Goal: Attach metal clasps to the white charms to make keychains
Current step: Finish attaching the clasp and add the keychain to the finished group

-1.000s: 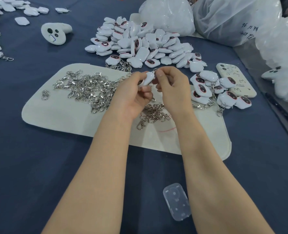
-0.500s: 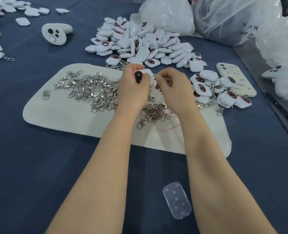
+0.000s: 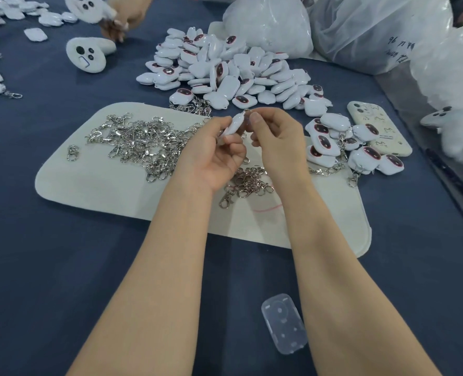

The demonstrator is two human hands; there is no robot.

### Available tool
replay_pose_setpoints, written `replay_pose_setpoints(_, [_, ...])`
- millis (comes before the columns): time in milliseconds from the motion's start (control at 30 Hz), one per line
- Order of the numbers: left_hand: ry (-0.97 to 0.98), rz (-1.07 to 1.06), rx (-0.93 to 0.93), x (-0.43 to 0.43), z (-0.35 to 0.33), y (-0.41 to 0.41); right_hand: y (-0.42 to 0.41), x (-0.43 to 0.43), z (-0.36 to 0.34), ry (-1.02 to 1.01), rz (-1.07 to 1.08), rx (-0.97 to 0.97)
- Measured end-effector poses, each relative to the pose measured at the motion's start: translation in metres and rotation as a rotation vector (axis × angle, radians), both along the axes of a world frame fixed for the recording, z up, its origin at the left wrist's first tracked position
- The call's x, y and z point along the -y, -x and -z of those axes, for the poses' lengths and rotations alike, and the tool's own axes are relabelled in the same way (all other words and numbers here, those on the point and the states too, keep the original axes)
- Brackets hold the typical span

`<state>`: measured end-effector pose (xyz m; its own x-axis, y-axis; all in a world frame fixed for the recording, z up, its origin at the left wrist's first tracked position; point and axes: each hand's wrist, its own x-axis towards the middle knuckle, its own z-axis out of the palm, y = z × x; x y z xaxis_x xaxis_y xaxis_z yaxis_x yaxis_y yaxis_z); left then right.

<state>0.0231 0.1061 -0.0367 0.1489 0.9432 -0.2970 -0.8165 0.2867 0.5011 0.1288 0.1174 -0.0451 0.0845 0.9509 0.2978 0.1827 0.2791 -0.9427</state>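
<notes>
A white charm (image 3: 233, 126) is held above the white felt mat (image 3: 94, 185), tilted with its upper end towards one o'clock. It is pinched along its lower edge between the thumb and curled fingers of the left hand (image 3: 214, 158), its palm in view. Its upper tip is pinched by the thumb and forefinger of the right hand (image 3: 278, 139); a speck of metal is seen there, too small to be identified. A large heap of metal clasps (image 3: 141, 143) is spread on the mat at nine o'clock from the hands, and a smaller heap of clasps (image 3: 248, 183) is found just below them at six o'clock. Loose charms (image 3: 225, 69) are piled on the blue tabletop (image 3: 35, 267) at twelve o'clock. Finished keychains (image 3: 330, 139) are gathered at three o'clock, beside a phone (image 3: 379, 128). A clear plastic case (image 3: 283, 322) is seen at six o'clock, between the forearms. A plush toy (image 3: 86, 54) is seen at ten o'clock, near another person's hand (image 3: 122, 19)
</notes>
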Motion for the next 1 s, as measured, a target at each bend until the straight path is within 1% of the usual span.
replay_pose_setpoints(100, [0.006, 0.000, 0.024, 0.000, 0.001, -0.001, 0.002, 0.000, 0.000, -0.052, 0.057, 0.109])
replay_pose_setpoints(167, [0.006, -0.042, -0.072, 0.000, 0.001, -0.003, 0.001, 0.002, -0.001, -0.115, 0.086, 0.240])
replay_pose_setpoints(200, [0.002, -0.089, -0.177, 0.000, 0.001, -0.003, 0.000, 0.002, -0.003, -0.144, 0.089, 0.308])
replay_pose_setpoints(233, [-0.016, -0.148, -0.337, 0.000, 0.001, -0.003, -0.001, 0.003, -0.004, -0.164, 0.085, 0.374])
replay_pose_setpoints(300, [-0.111, -0.262, -0.763, -0.001, 0.001, -0.001, -0.005, 0.003, -0.009, -0.171, 0.062, 0.498])
replay_pose_setpoints(333, [-0.178, -0.306, -0.943, -0.001, 0.001, 0.000, -0.007, 0.003, -0.011, -0.163, 0.046, 0.544])
replay_pose_setpoints(367, [-0.245, -0.339, -1.063, 0.000, 0.001, 0.001, -0.009, 0.003, -0.014, -0.154, 0.027, 0.578])
replay_pose_setpoints(433, [-0.352, -0.375, -1.179, 0.003, 0.001, 0.001, -0.011, 0.003, -0.017, -0.131, -0.003, 0.623])
replay_pose_setpoints(500, [-0.410, -0.397, -1.231, 0.004, 0.002, 0.000, -0.011, 0.003, -0.019, -0.117, -0.009, 0.638])
replay_pose_setpoints(567, [-0.392, -0.418, -1.201, 0.003, 0.002, -0.002, -0.009, 0.003, -0.016, -0.093, 0.004, 0.594])
replay_pose_setpoints(600, [-0.347, -0.416, -1.127, 0.002, 0.002, -0.002, -0.007, 0.003, -0.014, -0.072, 0.013, 0.548])
replay_pose_setpoints(700, [-0.129, -0.318, -0.753, -0.002, 0.003, -0.002, 0.000, 0.003, -0.006, 0.001, -0.006, 0.331])
replay_pose_setpoints(767, [-0.032, -0.237, -0.511, -0.003, 0.003, -0.002, 0.002, 0.003, -0.003, 0.018, -0.017, 0.213])
replay_pose_setpoints(867, [0.007, -0.146, -0.279, -0.003, 0.002, -0.002, 0.004, 0.001, -0.001, 0.008, 0.010, 0.143])
replay_pose_setpoints(1000, [0.036, -0.055, -0.077, -0.003, 0.002, -0.002, 0.004, 0.001, -0.001, -0.011, 0.024, 0.081])
